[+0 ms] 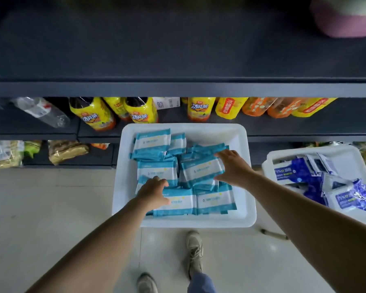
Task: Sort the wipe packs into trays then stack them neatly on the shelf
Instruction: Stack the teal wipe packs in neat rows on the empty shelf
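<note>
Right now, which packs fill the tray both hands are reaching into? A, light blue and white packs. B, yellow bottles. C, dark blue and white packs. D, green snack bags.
A: both the left hand and the right hand rest on light blue and white packs inside the middle white tray.

- Wearing no sleeves over either forearm, both arms bare up to the frame edge.
- Showing no rings, watch or gloves on the left hand [154, 192] or right hand [234, 168].
- Wearing pale beige lace-up sneakers [194, 250], laces matching.
- Wearing blue trousers [201, 283], one leg visible.
</note>
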`<state>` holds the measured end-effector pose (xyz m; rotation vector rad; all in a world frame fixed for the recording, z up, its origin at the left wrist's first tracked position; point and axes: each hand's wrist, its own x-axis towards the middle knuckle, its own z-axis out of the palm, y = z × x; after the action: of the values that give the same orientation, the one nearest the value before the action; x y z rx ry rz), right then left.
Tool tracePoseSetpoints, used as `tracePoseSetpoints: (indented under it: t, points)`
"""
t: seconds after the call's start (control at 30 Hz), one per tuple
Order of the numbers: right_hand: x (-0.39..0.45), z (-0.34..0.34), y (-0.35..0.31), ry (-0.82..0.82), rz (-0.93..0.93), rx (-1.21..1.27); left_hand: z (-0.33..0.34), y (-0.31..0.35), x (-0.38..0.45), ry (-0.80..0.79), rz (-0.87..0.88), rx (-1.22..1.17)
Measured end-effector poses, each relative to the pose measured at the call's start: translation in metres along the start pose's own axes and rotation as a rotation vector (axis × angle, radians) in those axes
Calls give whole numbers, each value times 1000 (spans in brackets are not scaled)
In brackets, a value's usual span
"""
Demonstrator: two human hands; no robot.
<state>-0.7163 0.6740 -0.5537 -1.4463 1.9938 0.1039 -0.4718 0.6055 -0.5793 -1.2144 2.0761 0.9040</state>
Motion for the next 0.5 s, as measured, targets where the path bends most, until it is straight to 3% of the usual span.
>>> tracePoseSetpoints:
  t: [0.3,0.5]
  points:
    - [40,22,1,73,17,-106,16,-6,22,95,23,-82]
    - [48,28,-6,40,56,119,14,-5,27,33,-29,-143]
